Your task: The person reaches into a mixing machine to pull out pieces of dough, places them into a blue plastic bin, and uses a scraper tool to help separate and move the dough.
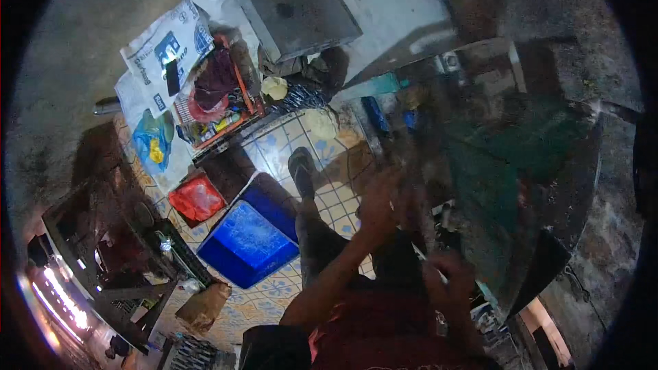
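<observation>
My left hand (377,209) reaches forward at the centre right, beside a dark, long strip (421,209) that is blurred. Its fingers are smeared and dim, so what they hold is unclear. Lower right, my right hand (452,277) is closed near the near end of that strip, with a small pale bit showing at the fingers; I cannot make out what it grips. To the right lies dark green sheeting (514,192). A blue tray (243,240) sits on the tiled floor left of my legs, next to a small red container (199,195).
A crate (243,82) full of cloth and small items stands ahead, with printed white sacks (151,55) and a blue bag (151,137) beside it. Behind it is a grey metal box (295,10). My sandalled foot (301,171) stands on patterned tiles. A dark wooden structure (103,247) is at left.
</observation>
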{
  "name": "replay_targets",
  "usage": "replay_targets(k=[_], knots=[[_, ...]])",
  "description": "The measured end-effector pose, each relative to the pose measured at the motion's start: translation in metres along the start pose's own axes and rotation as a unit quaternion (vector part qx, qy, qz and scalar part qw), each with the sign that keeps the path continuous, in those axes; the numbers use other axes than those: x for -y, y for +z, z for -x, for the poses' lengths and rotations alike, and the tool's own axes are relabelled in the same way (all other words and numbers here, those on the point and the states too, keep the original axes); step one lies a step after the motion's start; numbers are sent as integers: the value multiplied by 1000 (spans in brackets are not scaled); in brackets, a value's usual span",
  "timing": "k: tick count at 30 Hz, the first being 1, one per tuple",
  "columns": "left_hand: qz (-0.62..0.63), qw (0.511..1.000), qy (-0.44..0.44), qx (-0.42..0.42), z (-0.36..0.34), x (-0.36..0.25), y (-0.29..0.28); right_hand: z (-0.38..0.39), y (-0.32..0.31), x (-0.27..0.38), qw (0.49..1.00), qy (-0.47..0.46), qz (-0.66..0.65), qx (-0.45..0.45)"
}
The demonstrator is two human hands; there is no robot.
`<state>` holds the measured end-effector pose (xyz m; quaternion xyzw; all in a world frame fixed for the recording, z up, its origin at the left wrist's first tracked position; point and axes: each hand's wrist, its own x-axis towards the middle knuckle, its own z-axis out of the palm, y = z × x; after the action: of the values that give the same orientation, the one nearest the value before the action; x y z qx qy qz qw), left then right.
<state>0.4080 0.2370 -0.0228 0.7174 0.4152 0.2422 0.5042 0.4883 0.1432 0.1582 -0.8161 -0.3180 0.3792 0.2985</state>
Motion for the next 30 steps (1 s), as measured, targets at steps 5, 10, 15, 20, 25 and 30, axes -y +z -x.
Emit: replay_targets(k=[5, 10, 15, 20, 25, 30], knots=[[-84, 965, -244, 48, -6, 270, -50, -181, 271, -217, 977, 54, 132, 157], [-53, 964, -254, 64, -63, 424, -76, -307, 419, -339, 952, -8, 295, 76], [-110, 957, -258, 76, -93, 514, -64, -353, 503, -378, 949, -65, 309, -7], [-56, 969, -230, 75, -99, 552, -24, -377, 503, -407, 957, -6, 289, 21], [13, 951, -307, -16, -105, 574, 2, -379, 468, -383, 962, -102, 240, 78], [4, 937, -344, -68, -112, 601, 22, -377, 458, -351, 974, -147, 125, 118]])
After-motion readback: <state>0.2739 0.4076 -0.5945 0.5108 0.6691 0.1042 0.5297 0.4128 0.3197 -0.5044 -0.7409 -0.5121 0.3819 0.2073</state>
